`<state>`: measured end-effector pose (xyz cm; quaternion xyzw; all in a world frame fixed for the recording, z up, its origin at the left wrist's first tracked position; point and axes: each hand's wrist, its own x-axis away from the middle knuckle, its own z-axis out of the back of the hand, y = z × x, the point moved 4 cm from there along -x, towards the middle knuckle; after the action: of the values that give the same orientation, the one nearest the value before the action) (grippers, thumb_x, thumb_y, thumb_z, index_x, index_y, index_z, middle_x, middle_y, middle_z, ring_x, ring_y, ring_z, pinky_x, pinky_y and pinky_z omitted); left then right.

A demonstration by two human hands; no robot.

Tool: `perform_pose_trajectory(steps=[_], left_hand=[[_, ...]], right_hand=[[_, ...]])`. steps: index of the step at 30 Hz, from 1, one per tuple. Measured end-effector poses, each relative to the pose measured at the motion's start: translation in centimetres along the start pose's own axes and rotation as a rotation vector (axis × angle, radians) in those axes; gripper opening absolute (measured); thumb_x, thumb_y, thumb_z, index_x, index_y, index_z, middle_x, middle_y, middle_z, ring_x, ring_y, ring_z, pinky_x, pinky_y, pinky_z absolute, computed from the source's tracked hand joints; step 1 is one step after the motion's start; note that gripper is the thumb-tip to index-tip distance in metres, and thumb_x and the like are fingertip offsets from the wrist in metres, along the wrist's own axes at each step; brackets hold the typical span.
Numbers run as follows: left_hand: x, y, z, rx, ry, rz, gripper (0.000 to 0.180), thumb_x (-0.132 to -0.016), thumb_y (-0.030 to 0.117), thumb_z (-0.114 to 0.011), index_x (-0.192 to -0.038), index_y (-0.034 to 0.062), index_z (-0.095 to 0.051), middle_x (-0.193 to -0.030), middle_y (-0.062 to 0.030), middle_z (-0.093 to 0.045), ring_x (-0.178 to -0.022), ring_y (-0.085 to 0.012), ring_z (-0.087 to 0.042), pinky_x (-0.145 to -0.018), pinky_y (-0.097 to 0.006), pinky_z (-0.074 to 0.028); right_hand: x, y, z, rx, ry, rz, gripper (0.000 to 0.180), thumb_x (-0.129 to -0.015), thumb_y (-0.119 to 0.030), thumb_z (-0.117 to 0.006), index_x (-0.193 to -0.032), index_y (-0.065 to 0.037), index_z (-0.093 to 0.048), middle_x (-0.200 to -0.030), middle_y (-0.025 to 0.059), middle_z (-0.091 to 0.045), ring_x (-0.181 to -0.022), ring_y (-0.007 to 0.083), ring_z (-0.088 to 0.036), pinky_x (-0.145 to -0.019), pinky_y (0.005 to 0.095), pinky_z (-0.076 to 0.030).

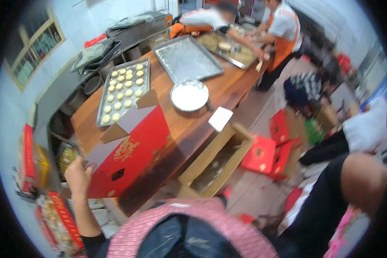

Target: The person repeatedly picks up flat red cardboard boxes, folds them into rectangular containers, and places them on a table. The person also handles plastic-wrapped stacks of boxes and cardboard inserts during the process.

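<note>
Left hand (76, 174) closed on the near-left corner of the red carton (127, 157), fingers curled over its edge; we note the carton lies flat at the near end of the wooden bench (189, 127), flaps open. Right hand: out of view, so we cannot tell its state. Beyond the carton, a tray of dough rounds (124, 90) along the left edge. Mid-bench, a bowl of white flour (189, 95). Farther, an empty metal tray (187, 58).

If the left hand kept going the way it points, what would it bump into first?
Probably the big red box: the left hand already sits at its lower left edge, pointing up toward it, though depth is unclear.
</note>
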<state>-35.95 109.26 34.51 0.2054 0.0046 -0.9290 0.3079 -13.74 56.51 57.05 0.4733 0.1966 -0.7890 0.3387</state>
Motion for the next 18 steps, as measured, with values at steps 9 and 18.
perform_pose_trajectory(steps=[9, 18], left_hand=[[0.1, -3.5, -0.5, -0.016, -0.005, -0.195, 0.028, -0.064, 0.024, -0.075, -0.071, 0.0046, -0.056, -0.068, -0.0161, -0.061, -0.067, -0.0344, -0.060, -0.058, -0.042, -0.046], [0.3, -2.9, 1.2, 0.118, -0.018, -0.194, 0.032, -0.065, 0.030, -0.074, -0.069, 0.0050, -0.055, -0.065, -0.0151, -0.059, -0.064, -0.0341, -0.059, -0.056, -0.041, -0.044]], right_hand=[[-0.5, -7.5, 2.1, 0.210, -0.103, -0.177, 0.053, -0.088, -0.030, -0.052, -0.127, 0.001, -0.035, -0.126, 0.0162, -0.044, -0.115, 0.0246, -0.045, -0.094, 0.0379, -0.037], [0.6, -9.2, 7.9, 0.303, -0.057, -0.214, 0.048, -0.089, -0.029, -0.051, -0.124, 0.002, -0.038, -0.122, 0.0160, -0.047, -0.112, 0.0242, -0.046, -0.093, 0.0364, -0.037]])
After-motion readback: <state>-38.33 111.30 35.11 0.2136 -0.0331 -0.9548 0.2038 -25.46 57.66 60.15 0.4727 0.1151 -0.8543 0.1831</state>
